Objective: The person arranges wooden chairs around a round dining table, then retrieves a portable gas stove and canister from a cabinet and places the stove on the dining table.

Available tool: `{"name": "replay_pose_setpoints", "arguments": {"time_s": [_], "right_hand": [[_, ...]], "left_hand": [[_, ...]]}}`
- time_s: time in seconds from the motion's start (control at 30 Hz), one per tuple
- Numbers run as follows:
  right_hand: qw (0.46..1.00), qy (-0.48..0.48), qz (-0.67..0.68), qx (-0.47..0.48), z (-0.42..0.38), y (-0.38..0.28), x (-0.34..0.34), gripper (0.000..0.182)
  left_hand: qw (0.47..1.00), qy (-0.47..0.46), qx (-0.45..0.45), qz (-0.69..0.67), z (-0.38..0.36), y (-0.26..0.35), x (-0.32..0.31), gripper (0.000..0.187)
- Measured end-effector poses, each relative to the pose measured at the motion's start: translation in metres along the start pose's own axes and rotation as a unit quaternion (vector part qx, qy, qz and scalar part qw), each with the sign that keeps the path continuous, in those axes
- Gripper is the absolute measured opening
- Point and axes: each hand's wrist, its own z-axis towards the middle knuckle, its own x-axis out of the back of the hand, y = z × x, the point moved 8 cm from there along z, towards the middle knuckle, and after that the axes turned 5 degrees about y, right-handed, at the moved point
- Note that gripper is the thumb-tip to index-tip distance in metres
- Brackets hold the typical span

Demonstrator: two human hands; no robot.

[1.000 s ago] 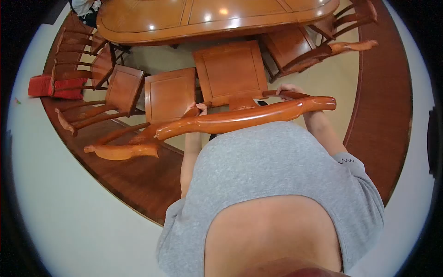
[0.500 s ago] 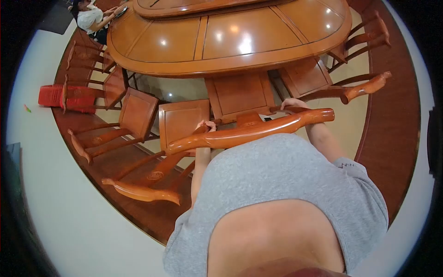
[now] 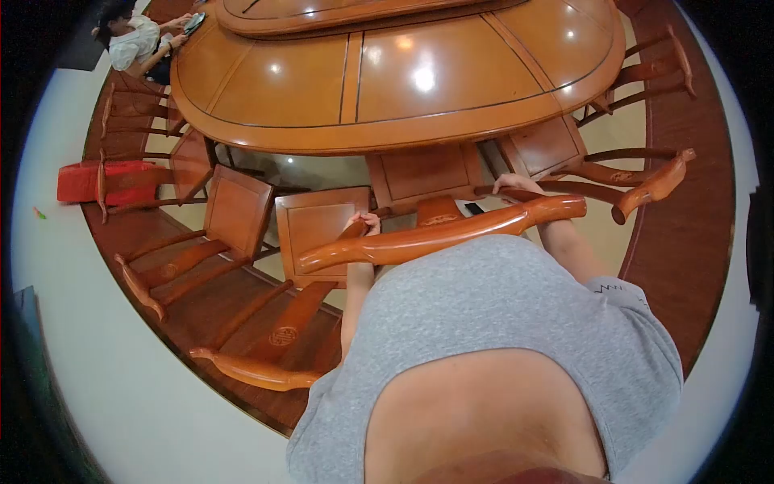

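A polished wooden chair stands right in front of me, its curved top rail (image 3: 439, 235) crossing before my grey shirt. My left hand (image 3: 367, 223) is closed around the chair's left back post. On the other side, my right hand (image 3: 516, 185) wraps over the right back post, fingers curled. The chair's seat (image 3: 423, 173) reaches partly under the edge of the large wooden table (image 3: 387, 129). Between the back parts, a small dark rectangular object (image 3: 474, 208) shows.
More wooden chairs line the table: one close at left (image 3: 322, 222), another farther left (image 3: 238, 210), and one at right (image 3: 544, 145). A red box-like object (image 3: 72, 184) lies at far left. A person (image 3: 137, 44) sits at the upper left, holding something flat.
The held chair has moved forward with me, its seat now farther beneath the table edge. The table looks nearer, and neighbouring chairs have shifted downward in view. Both hands keep their hold.
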Motion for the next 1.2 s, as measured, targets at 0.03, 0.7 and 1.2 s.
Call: {"name": "replay_pose_setpoints", "arguments": {"time_s": [0.03, 0.7, 1.2], "right_hand": [[1.0, 0.004, -0.003, -0.011, 0.0, 0.0, -0.002, 0.007], [0.997, 0.023, -0.041, -0.068, 0.01, -0.006, 0.017, 0.004], [0.943, 0.09, 0.24, -0.213, -0.01, 0.042, 0.034, 0.045]], "left_hand": [[1.0, 0.0, 0.002, -0.006, -0.003, -0.009, -0.01, 0.015], [0.994, 0.022, -0.054, -0.091, -0.006, -0.032, -0.046, 0.016], [0.99, -0.102, -0.087, -0.04, -0.019, -0.038, -0.038, 0.052]]}}
